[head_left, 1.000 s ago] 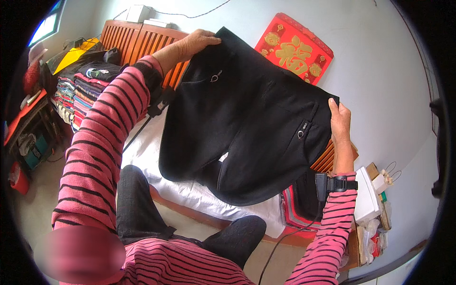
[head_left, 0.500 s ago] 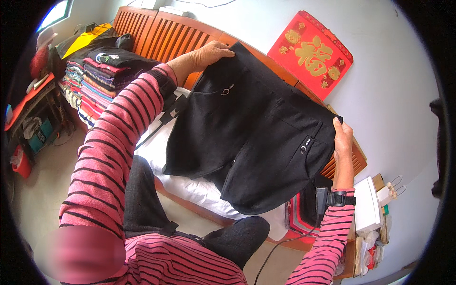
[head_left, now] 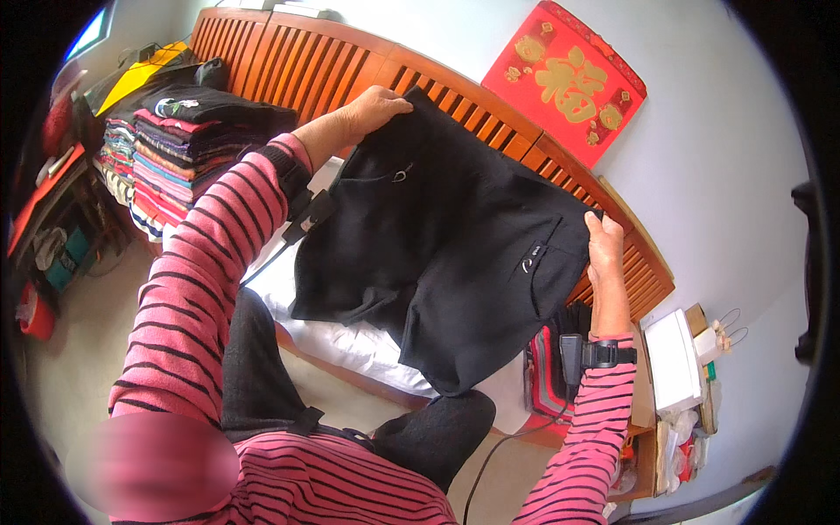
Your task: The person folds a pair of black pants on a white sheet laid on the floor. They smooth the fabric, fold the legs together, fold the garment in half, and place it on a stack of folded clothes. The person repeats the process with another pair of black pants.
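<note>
On white bed [head_left: 350, 346] w/ slatted wooden headboard [head_left: 490, 105]: black shorts [head_left: 446, 254].

Premises: a home bedroom. Evidence: a bed with white sheet [head_left: 367, 346] and slatted wooden headboard [head_left: 367, 74] against a pale wall, a tall stack of folded clothes [head_left: 188, 149] on the bed, a red and gold decorative wall hanging [head_left: 573, 79].
</note>
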Tool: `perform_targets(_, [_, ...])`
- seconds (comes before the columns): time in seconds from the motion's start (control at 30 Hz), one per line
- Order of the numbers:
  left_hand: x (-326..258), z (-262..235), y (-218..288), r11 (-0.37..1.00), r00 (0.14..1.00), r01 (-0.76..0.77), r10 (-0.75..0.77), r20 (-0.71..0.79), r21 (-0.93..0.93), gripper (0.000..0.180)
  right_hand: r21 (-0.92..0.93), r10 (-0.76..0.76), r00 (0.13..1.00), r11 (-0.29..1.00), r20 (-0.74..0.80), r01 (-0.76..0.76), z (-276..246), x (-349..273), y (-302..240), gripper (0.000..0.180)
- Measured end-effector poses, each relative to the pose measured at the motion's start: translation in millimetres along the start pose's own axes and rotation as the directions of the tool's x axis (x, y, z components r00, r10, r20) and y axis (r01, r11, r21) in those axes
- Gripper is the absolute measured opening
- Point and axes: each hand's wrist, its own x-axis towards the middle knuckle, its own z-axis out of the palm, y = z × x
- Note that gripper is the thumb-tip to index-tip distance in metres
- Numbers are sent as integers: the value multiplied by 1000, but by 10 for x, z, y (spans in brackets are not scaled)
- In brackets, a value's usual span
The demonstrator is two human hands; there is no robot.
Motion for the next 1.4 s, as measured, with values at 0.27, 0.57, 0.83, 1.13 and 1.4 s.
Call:
perform_targets(0.27, [-163,104,-260,996,998,-34,38,-47,84,29,147,101,991,983,85,-113,108,-270,205,20])
perform_targets(0.57, [-832,103,-1356,984,988,137,-127,-91,111,27,312,368,901,849,230,-427,508,-976,1464,31])
perform_targets(0.83, [-1368,207,-1735,781,976,-100,196,-90,617,29,409,392,887,788,244,-461,750,-1338,1625,24])
perform_targets(1.13, [-1523,704,-1468,968,954,251,-242,-179,25,34,397,376,905,813,201,-426,994,-1483,1352,18])
perform_targets(1.4, [-1744,1380,-1494,975,990,76,-49,-134,207,34,256,259,922,907,288,-335,1412,-1784,754,16])
